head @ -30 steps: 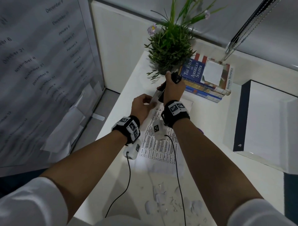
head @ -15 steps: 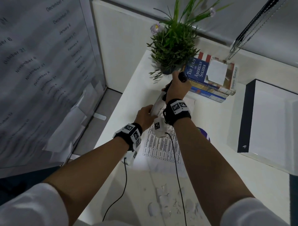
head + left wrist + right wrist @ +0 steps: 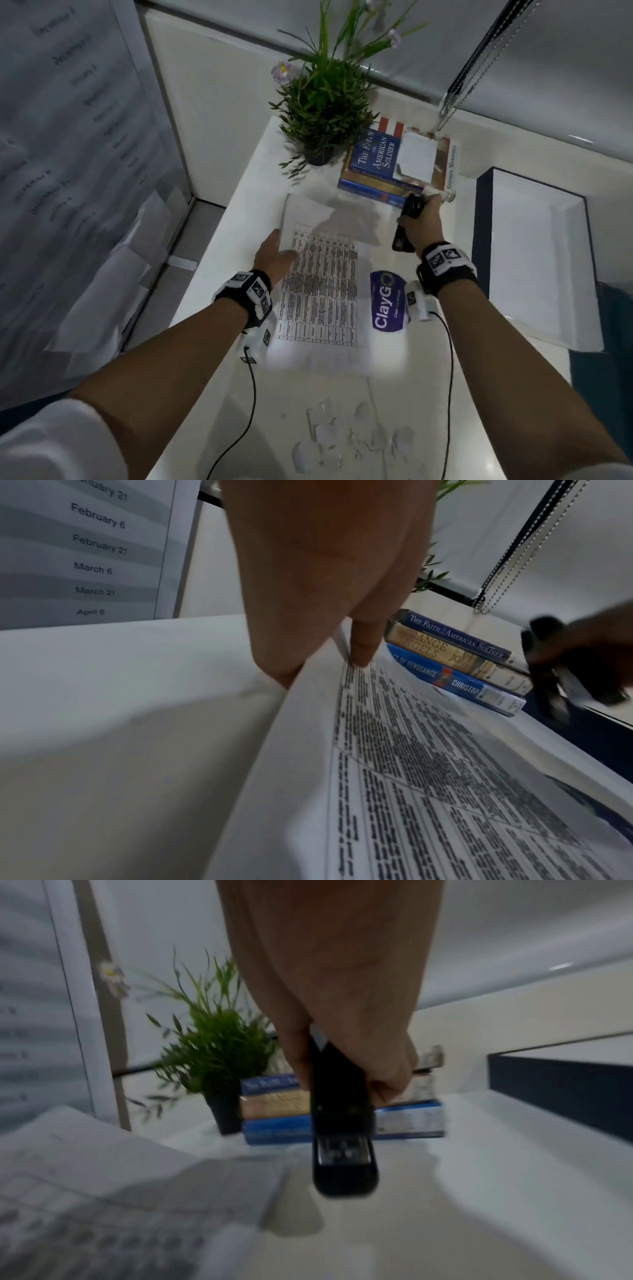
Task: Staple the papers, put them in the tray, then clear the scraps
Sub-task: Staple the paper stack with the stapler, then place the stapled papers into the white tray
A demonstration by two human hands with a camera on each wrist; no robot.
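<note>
White and glossy, the surface (image 3: pixel 212 274) sits in an office corner beside a wall calendar (image 3: pixel 68 137), with a potted plant (image 3: pixel 322 113) and a stack of books (image 3: pixel 394 171) at its far edge. At centre lie the papers (image 3: pixel 318 287), printed with a table, their far left corner lifted off the surface; the left hand (image 3: pixel 275 255) holds their left edge, fingers under the sheets and thumb on top (a pinching grip, seen closest from the left wrist). To the right, just in front of the books, the right hand (image 3: pixel 419 224) wraps its grip round a black stapler (image 3: pixel 339 1123), held clear of the surface. Right of it stands the tray (image 3: pixel 534 260), white inside with dark walls. Paper scraps (image 3: pixel 342 435) litter the near surface, and a purple sticker (image 3: pixel 387 301) shows beside the papers.
</note>
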